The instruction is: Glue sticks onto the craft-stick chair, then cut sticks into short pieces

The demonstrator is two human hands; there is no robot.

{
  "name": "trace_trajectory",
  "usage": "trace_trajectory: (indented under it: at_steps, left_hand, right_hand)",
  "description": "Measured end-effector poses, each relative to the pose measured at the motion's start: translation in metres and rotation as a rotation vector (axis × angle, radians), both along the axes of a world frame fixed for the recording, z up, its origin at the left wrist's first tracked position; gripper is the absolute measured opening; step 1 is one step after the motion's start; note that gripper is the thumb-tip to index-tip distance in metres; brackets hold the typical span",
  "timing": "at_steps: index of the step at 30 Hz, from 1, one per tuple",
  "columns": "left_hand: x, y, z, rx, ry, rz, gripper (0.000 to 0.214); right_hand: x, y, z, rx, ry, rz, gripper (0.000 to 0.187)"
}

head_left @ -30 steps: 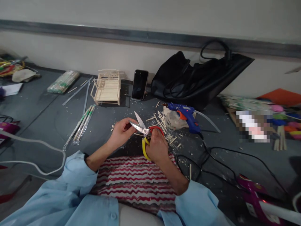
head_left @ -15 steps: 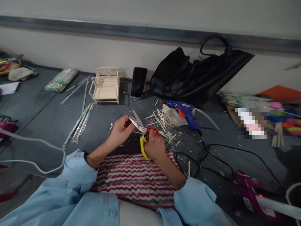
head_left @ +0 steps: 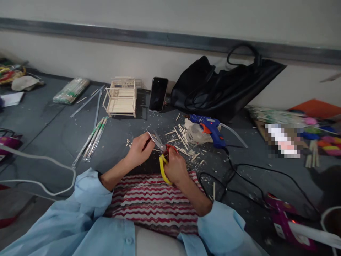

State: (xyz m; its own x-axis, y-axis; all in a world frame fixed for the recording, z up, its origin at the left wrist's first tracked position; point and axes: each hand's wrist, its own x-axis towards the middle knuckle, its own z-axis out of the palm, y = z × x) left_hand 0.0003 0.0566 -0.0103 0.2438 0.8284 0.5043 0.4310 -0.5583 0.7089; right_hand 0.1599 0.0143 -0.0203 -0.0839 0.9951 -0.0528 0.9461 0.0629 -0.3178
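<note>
My right hand (head_left: 174, 167) grips the red and yellow handles of a pair of scissors (head_left: 160, 147), whose steel blades point up and to the left and look nearly closed. My left hand (head_left: 140, 149) is pinched at the blades on a small thin piece that I cannot make out. Both hands hover over the dark grey surface (head_left: 53, 135), just beyond a red and white wavy-striped cloth (head_left: 154, 202) on my lap. Cut wooden sticks (head_left: 181, 138) lie scattered behind the scissors.
A blue glue gun (head_left: 209, 129) rests on a crumpled bag, its black cord looping right. At the back stand a small stick-built bench (head_left: 121, 97), a phone (head_left: 158, 94) and a black bag (head_left: 226, 85). Wrapped stick bundles (head_left: 93, 140) and a white cable (head_left: 39, 160) lie left.
The scissor blades, wide apart a second ago, have come nearly together at my left fingertips. Both hands have stayed in about the same spot.
</note>
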Motion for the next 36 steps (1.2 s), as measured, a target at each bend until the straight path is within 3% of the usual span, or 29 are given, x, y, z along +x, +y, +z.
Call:
trace_trajectory:
  at_steps: [5,13,20,29,36]
  left_hand:
    - [0.002,0.0,-0.002,-0.028,-0.049,-0.021,0.015]
    - [-0.001,0.0,-0.003,-0.037,-0.037,-0.021,0.015]
    - [-0.006,0.001,0.0,-0.154,-0.034,0.004,0.021]
    - [-0.009,0.002,0.008,-0.311,-0.182,-0.066,0.03]
    - [-0.011,0.001,0.004,-0.289,-0.185,-0.178,0.03]
  right_hand:
    - [0.0,0.0,0.003,0.039,-0.088,-0.029,0.027]
    - [0.004,0.002,0.005,0.006,-0.061,0.01,0.027]
    - [0.004,0.003,-0.007,0.054,-0.005,-0.014,0.019]
    - [0.018,0.005,-0.026,0.264,0.192,-0.083,0.022]
    - [0.016,0.003,-0.021,0.408,0.057,0.025,0.018]
